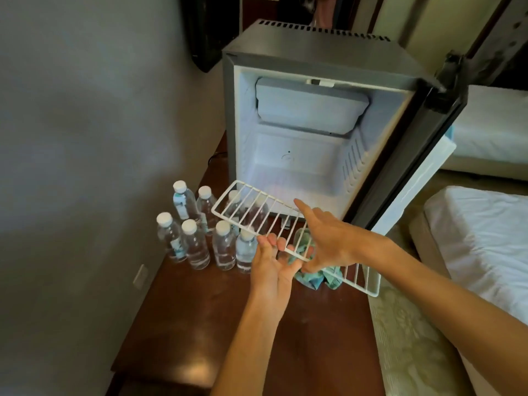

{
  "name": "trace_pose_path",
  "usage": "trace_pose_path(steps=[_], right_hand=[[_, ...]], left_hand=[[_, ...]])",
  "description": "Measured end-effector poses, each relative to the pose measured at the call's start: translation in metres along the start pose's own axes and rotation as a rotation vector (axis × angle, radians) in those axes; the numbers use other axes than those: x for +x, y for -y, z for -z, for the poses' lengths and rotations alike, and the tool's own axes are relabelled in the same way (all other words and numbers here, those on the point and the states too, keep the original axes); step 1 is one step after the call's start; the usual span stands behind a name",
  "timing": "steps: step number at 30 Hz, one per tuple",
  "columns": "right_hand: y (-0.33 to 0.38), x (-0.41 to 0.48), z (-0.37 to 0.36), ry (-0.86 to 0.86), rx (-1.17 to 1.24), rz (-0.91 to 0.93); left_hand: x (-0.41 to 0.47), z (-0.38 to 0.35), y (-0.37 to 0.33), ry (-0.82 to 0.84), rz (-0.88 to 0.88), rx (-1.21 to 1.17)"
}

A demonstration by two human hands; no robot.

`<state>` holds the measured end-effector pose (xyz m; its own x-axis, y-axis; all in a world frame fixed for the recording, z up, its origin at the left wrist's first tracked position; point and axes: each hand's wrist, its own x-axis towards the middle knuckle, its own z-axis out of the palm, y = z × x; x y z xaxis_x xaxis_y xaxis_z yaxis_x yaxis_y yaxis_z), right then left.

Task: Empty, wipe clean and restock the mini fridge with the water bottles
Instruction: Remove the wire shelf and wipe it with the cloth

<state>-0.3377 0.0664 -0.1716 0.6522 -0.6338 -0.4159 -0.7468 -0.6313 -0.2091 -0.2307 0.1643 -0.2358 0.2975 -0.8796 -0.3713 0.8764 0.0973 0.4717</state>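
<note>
Bare forearms (428,287), left hand (271,264), right hand (325,238).

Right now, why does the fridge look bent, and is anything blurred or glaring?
Head view: the wide-angle lens bows the mini fridge and tilts its door; its interior is washed out; the right hand over the wire shelf is blurred; the table shows soft sheen.

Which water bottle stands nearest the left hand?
The clear plastic white-capped bottle at the front row's right end, beside the left hand; others stand farther left or behind.
</note>
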Motion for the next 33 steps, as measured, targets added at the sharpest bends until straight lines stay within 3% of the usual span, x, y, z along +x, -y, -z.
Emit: trace_pose_path(steps=[9,18,22,25,29,33], right_hand=[[0.032,0.006,-0.097,-0.088,0.039,0.121],[0.057,0.034,-0.184,-0.053,-0.150,0.180],[0.065,0.039,-0.213,0.011,-0.081,0.162],[0.071,0.040,-0.219,0.024,0.078,0.135],[0.076,0.033,-0.215,0.102,0.320,0.121],[0.084,0.026,-0.212,0.183,0.534,0.085]], left_hand=[[-0.032,0.083,0.009,-0.327,0.083,-0.067],[-0.052,0.171,0.018,-0.473,0.213,-0.090],[-0.056,0.202,0.021,-0.528,0.207,-0.041],[-0.056,0.215,0.020,-0.442,0.141,-0.028],[-0.061,0.224,0.029,-0.132,0.193,-0.137],[-0.068,0.225,0.038,0.063,0.220,-0.127]])
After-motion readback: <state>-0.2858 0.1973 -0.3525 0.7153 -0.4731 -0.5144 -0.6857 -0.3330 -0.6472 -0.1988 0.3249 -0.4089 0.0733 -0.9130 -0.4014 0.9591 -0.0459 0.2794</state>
